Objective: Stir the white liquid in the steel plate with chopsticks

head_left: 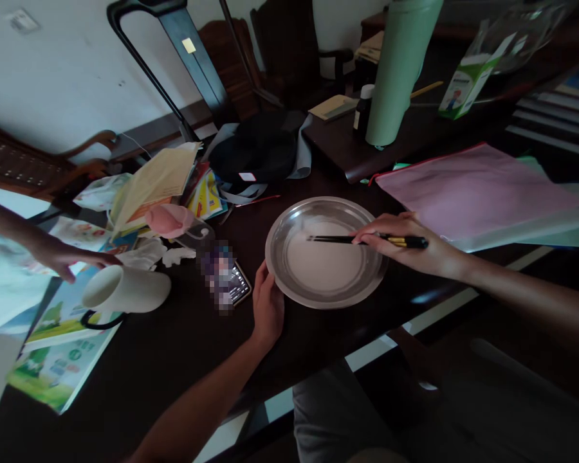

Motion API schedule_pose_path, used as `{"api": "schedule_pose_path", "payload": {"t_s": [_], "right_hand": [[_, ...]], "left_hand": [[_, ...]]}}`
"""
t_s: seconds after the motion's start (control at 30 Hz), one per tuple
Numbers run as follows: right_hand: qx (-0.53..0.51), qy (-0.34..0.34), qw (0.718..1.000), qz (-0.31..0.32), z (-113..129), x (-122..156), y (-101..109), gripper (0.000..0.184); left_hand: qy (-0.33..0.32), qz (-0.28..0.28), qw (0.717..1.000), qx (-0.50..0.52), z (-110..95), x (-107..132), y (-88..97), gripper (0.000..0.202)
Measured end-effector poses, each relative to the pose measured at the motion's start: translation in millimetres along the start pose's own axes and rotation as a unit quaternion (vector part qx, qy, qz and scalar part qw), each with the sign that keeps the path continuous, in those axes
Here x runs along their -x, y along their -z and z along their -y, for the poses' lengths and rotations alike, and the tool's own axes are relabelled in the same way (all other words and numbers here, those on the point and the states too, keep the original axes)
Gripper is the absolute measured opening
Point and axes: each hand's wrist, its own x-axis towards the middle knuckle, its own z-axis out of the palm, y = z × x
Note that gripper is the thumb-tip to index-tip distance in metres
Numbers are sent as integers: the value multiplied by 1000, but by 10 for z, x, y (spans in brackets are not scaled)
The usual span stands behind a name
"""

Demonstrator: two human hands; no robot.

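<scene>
A round metal basin [275, 257] stands on the dark table in front of me, with something pale and smooth in its bottom. My left hand [269, 305] grips the basin's near left rim, its thumb and fingers against the side. Black chopsticks with gold bands [335, 239] are pinched in my right hand [398, 241] over the basin. Their tips point left, low above the pale contents; whether they touch them I cannot tell. A phone with a lit screen [238, 286] lies just left of my left hand.
Another person's hand [58, 257] reaches in at the left, beside a white mug [147, 289] on booklets [53, 366]. Papers [159, 173] and a black bag [255, 148] lie behind. A pink zip pouch [473, 186] and a green cylinder [398, 77] are at the right.
</scene>
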Motion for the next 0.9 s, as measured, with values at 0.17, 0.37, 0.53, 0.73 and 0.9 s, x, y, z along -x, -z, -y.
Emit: {"api": "schedule_pose_path", "payload": {"t_s": [0.17,0.37,0.53,0.73,0.9], "right_hand": [[18,-48,998,-20,59,137,350,30],[50,-98,993,31,226,365,610,42],[-33,-48,990,125,246,322,327,33],[-6,14,999,43,-10,127,-151,28],[-1,-3,1000,-5,-96,-10,17,25]], "left_hand": [[8,3,1000,18,-2,10,-11,39],[33,26,999,16,30,3,42,38],[7,55,998,-22,12,-8,51,35],[22,15,1000,-2,-22,9,-20,50],[22,13,1000,4,-14,8,-1,50]]}}
